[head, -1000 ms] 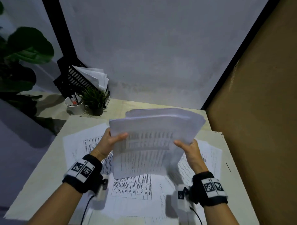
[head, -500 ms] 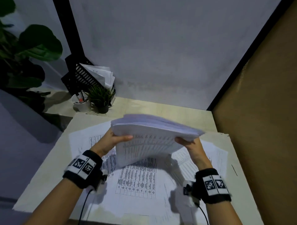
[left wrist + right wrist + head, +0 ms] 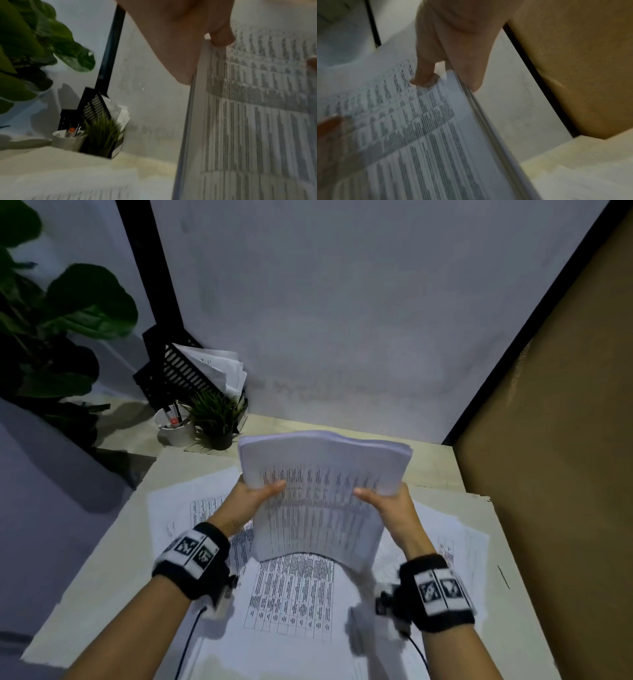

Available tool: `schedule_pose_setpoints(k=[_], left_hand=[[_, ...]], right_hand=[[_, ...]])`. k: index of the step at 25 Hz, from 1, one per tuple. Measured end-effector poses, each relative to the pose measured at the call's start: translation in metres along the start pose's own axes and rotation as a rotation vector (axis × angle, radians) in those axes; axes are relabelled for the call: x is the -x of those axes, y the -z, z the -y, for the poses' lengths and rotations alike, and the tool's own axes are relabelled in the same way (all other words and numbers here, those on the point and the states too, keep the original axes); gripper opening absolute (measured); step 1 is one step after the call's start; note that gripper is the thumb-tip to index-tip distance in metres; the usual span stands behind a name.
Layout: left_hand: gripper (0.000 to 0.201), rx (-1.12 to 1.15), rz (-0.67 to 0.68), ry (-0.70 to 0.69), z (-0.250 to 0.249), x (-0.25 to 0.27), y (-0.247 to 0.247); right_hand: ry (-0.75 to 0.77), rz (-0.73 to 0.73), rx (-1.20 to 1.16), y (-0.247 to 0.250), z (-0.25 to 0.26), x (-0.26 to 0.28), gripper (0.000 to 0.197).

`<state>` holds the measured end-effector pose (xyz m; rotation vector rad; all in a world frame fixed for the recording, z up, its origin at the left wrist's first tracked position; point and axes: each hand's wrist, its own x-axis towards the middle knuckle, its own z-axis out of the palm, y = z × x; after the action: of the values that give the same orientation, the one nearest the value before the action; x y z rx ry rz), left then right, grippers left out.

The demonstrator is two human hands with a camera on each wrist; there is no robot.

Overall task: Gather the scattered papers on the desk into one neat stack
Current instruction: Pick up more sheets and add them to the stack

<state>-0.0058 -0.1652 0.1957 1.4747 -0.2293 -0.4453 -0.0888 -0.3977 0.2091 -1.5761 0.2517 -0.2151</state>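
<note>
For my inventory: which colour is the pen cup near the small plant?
White pen cup, clearest in the head view.

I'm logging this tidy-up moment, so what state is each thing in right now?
Stack of papers: lifted off the desk, near upright, bowed.
Left hand: grips the stack's left edge.
Right hand: grips its right edge.
Loose sheets: lying flat, overlapping.
Desk: partly covered.
Paper rack: holding papers.

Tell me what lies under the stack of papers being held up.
Under the stack of papers, held by the left hand and right hand, loose printed sheets lie on the desk. The stack hides whatever lies directly behind it.
</note>
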Motion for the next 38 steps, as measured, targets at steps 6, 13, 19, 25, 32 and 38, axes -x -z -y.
schedule_pose_setpoints(k=[6,13,19,25,32,38], left_hand=[[0.071,-0.042,0.101,-0.03,0.003,0.013,0.009],[0.079,0.047,0.04,-0.112,-0.018,0.029,0.006],[0.086,-0.072,0.05,0.076,0.006,0.038,-0.005],[0.078,-0.063,0.018,0.057,0.003,0.037,0.001],[0.088,-0.11,-0.002,0.06,-0.008,0.037,-0.005],[0.069,0.053,0.023,-0.015,-0.003,0.043,0.005]], right_hand=[[-0.08,-0.025,-0.061,0.002,-0.024,0.014,0.041],[0.06,-0.033,-0.143,0.003,-0.009,0.027,0.024],[-0.031,-0.067,-0.053,-0.013,-0.029,0.029,0.018],[-0.035,-0.048,-0.109,0.003,-0.024,0.021,0.022],[-0.009,-0.018,-0.022,0.004,-0.009,0.017,0.025],[-0.017,-0.006,-0.024,0.008,-0.012,0.022,0.022]])
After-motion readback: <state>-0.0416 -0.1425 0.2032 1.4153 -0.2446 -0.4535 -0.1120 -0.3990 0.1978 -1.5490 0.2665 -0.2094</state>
